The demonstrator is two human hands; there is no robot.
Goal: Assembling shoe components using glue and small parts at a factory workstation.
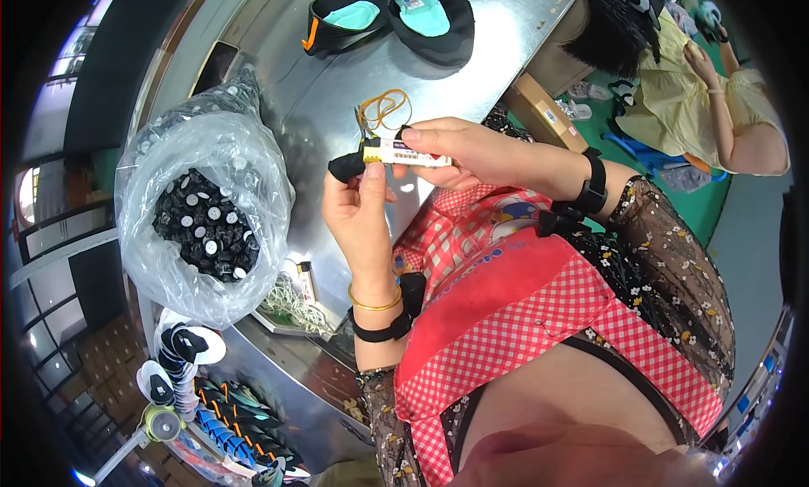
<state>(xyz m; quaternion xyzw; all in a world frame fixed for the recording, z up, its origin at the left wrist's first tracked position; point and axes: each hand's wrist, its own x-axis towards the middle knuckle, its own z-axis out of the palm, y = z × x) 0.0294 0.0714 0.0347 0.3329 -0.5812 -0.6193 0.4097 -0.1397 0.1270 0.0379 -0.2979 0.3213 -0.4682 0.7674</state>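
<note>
My two hands meet over the metal table around a slim white stick with red print and a yellow end, shaped like a lighter. My right hand grips its white length between thumb and fingers. My left hand is closed at the yellow end, its thumb pressed there. Black material covers a left fingertip or is held there; I cannot tell which. An orange looped cord with dark ends lies just beyond, its ends running toward my left fingers; whether they are held is hidden.
A clear plastic bag of small black pieces with white discs stands at left. Two black shoe-upper pieces with turquoise linings lie at the far side. A tray holds pale cords. A phone lies beyond the bag. Another person sits at right.
</note>
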